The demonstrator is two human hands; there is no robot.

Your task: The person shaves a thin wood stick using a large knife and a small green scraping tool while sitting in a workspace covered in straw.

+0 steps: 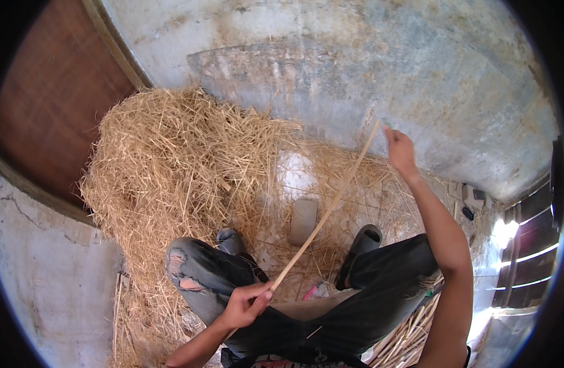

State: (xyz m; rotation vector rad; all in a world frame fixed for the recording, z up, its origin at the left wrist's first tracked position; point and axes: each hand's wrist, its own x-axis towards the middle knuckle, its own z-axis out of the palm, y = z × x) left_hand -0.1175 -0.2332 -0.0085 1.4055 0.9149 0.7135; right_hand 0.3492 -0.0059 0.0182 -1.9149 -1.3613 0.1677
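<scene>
A grey, stained concrete wall (331, 67) fills the top of the view, with a brown wooden door (55, 104) on the left; below it a big heap of straw (171, 159) spreads across the floor, thick on the left and thinning toward the right; the person sits with knees apart in dark ripped jeans (220, 276), grey slippers (365, 239) planted in the scattered stalks; a pale block (303, 221) stands on the floor between the feet, just behind the long stick; a bundle of cut stalks (411, 334) lies by the right thigh; now the stick (325, 211) itself, long, thin and pale, runs slantwise from the lap up toward the wall; the left hand (248, 303) sits low over the lap, fingers clamped round the stick's lower end; the right hand (400, 150) is stretched far out, fingers drawn together close to the stick's upper tip, though whether they actually pinch it I cannot tell
</scene>
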